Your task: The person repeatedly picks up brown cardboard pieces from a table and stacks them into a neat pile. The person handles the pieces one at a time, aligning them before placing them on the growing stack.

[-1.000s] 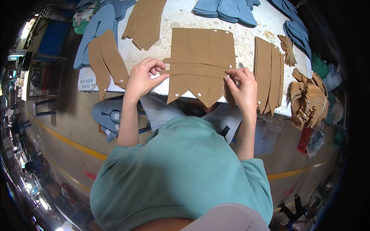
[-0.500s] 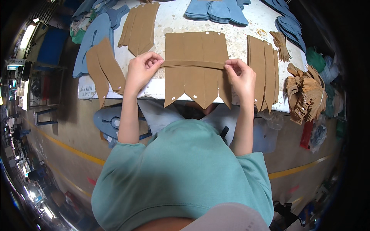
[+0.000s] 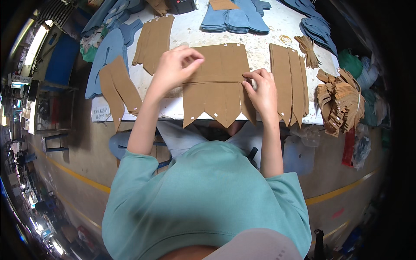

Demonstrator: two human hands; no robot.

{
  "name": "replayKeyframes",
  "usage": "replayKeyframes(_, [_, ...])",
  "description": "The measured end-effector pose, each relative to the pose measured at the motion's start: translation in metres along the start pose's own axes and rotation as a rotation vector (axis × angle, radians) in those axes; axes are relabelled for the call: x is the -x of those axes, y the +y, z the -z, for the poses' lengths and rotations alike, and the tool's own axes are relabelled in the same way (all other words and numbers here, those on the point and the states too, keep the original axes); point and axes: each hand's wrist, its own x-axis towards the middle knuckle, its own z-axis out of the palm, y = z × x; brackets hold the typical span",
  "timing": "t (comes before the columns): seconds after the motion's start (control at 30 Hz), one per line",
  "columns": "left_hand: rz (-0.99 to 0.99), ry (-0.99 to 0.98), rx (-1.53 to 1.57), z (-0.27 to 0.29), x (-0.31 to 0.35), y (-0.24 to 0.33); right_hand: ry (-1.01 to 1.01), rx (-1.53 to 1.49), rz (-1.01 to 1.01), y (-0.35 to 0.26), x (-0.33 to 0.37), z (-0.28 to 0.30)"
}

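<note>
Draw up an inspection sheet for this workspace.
Surface: white speckled tabletop.
Job's things: row of flat, pointed brown leather-like panels; thin brown strip across them.
Clutter: stacked flat blue pieces, bundled brown strips, yellow looped bands.
Hands: left hand over the panels' left side, fingers curled, apparently empty; right hand at the strip's right end, grip unclear.
Cables: nothing seen.
Surroundings: grey-brown floor with yellow line; clear plastic bag at right.

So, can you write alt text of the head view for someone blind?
A person's right hand touches one end of a narrow brown strip across flat, brown, pointed panels on a speckled white table; the left hand is raised near the other end. More brown pieces and stacked blue pieces lie nearby.
</note>
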Motion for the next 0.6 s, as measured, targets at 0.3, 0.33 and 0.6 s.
replayKeyframes(0.3, [-0.189, -0.398, -0.007, -0.073, -0.053, 0.026, 0.236, -0.26, -0.071, -0.008, 0.026, 0.043])
replayKeyframes(0.33, [-0.154, -0.458, -0.006, -0.077, -0.055, 0.027, 0.266, -0.251, -0.04, -0.007, 0.028, 0.048])
replayKeyframes(0.6, [-0.047, -0.591, 0.006, -0.084, -0.065, 0.03, 0.269, -0.259, -0.031, 0.004, 0.032, 0.044])
